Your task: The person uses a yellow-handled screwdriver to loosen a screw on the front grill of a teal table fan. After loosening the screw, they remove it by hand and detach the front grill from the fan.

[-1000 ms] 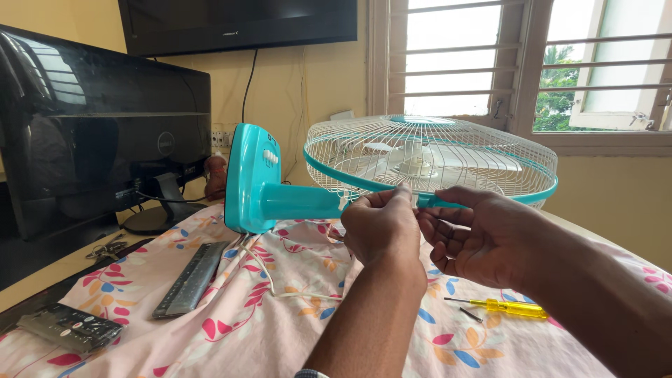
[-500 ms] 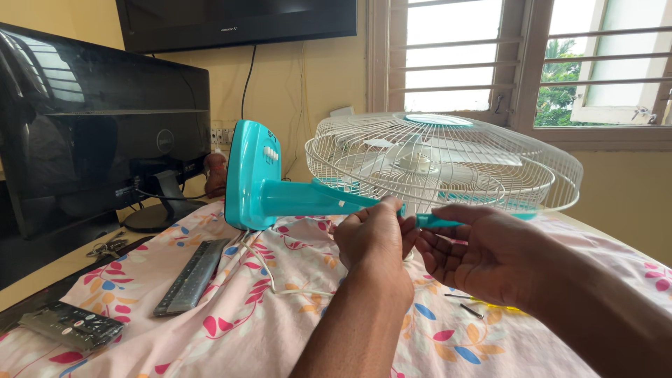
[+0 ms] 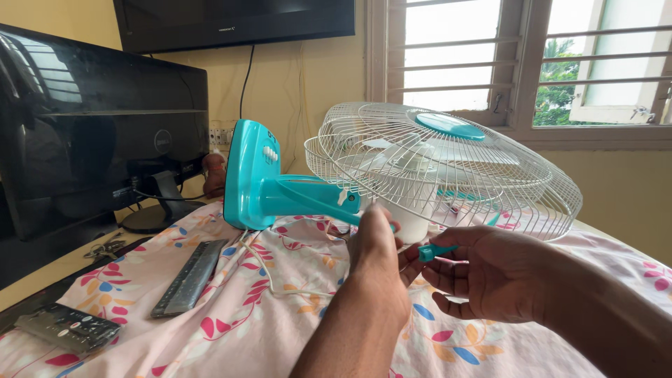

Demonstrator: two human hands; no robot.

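The left hand (image 3: 376,241), seen from the back with its fingers curled, reaches up to the fan (image 3: 420,175) where the teal arm meets the motor housing; what it grips, if anything, is hidden. The right hand (image 3: 490,276), palm half open, pinches a small teal clip (image 3: 435,251) between thumb and fingertips, just below the white wire cage. The fan lies tipped over on a floral bedsheet (image 3: 266,308), its teal base upright near a dark monitor (image 3: 105,133) (a remote (image 3: 189,276) lies beside it). The risk, as I judge it: the small clip could slip from that light pinch and vanish into the sheet's folds, or the tilted cage could roll.
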